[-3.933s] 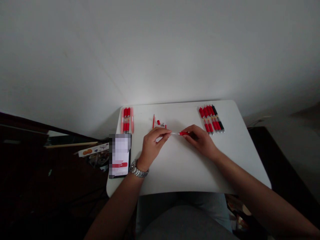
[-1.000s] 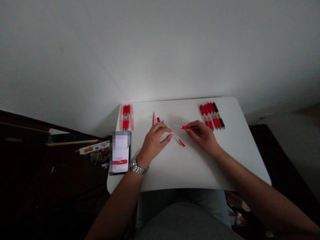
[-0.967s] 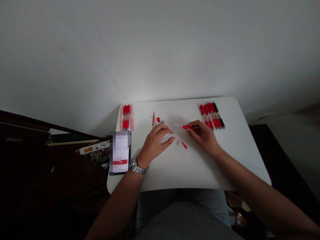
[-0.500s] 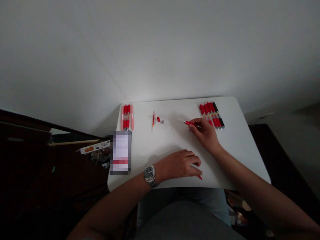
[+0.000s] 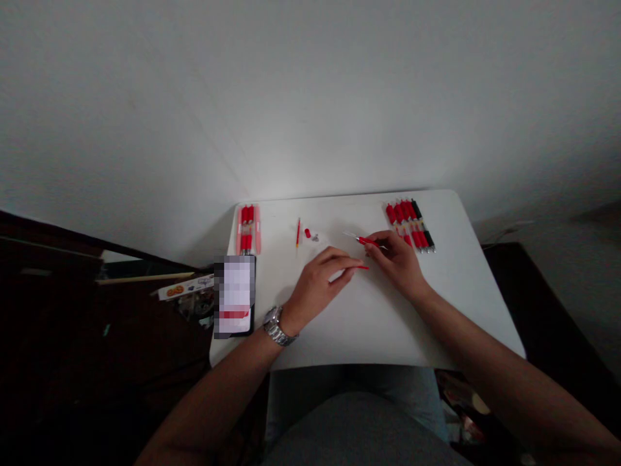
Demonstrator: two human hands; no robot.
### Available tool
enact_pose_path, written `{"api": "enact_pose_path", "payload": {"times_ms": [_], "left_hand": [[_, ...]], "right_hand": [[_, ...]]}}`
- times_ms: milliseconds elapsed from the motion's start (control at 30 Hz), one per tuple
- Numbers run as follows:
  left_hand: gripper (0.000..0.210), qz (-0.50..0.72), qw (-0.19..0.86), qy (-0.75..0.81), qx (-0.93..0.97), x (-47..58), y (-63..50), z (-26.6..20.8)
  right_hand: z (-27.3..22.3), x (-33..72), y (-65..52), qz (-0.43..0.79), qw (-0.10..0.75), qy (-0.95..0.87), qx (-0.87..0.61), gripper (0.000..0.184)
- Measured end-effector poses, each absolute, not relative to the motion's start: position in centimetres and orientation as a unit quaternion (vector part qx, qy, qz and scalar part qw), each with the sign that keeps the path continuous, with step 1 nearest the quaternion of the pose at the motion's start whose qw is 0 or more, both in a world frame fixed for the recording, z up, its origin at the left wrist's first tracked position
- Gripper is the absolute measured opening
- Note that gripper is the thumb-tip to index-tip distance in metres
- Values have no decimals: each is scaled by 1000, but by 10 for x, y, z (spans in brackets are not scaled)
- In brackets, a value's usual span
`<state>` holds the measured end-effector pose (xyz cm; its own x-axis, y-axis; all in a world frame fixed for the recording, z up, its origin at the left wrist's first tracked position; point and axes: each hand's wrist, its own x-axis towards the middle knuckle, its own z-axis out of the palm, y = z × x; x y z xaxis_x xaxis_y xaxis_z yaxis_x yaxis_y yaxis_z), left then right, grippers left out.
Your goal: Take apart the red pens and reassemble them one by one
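My left hand (image 5: 326, 275) pinches a thin red stick-like piece (image 5: 361, 267) between thumb and fingers, above the middle of the table. Just to its right, my right hand (image 5: 395, 257) is closed on a red pen part (image 5: 367, 241) with a silvery band and a thin pale end pointing left. The two held pieces are close but apart. Left of them lie a slim red ink refill (image 5: 298, 233) with a yellowish end, a short red cylinder (image 5: 307, 233) and a small metallic piece (image 5: 315, 237), too small to make out.
On the white table (image 5: 310, 349), several red pens and a black one (image 5: 424, 223) lie in a row at the back right. At the left are red pens (image 5: 247, 241) between pink pens (image 5: 257, 230), with a blurred-out phone (image 5: 235, 294) nearer me. A wall stands behind.
My left hand has moved up and away from the table's front edge, bringing the thin red piece near my right hand. My right hand has barely moved.
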<state>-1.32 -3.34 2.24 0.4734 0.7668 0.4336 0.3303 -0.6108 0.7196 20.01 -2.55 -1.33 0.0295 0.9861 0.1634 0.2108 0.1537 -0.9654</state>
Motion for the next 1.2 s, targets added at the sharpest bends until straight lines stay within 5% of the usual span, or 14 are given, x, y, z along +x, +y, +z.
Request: {"api": "enact_pose_path", "payload": {"times_ms": [300, 1200], "left_hand": [[15, 561, 354, 421, 619, -30, -4, 4], [13, 550, 435, 385, 600, -25, -12, -4]], "right_hand": [[-14, 200, -26, 400, 488, -575, -520, 29], [-5, 197, -29, 336, 431, -685, -481, 15]]}}
